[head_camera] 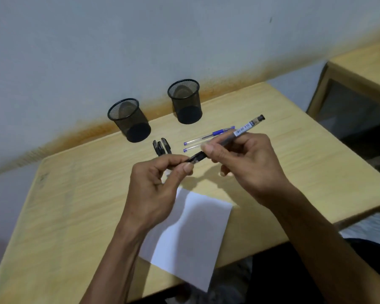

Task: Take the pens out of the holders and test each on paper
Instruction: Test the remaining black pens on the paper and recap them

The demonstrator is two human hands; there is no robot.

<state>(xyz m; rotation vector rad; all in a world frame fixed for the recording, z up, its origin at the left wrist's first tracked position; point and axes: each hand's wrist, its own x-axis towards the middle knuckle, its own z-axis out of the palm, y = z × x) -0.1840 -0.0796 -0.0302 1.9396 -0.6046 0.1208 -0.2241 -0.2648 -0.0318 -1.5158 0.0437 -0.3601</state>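
Both hands hold one clear-barrelled black pen (247, 128) above the desk. My right hand (248, 163) grips its barrel, the labelled end pointing up and right. My left hand (160, 185) pinches the black cap (195, 159) at the pen's lower end. Under my hands lies a white sheet of paper (191, 233). Two black mesh holders, one on the left (130, 120) and one on the right (185, 102), stand by the wall and look empty. Two blue pens (206, 139) lie behind my right hand. Black pens (161, 147) lie behind my left hand.
The wooden desk (75, 205) meets a grey wall at its far edge. A second desk or cabinet (355, 84) stands to the right across a gap. The paper overhangs the desk's near edge.
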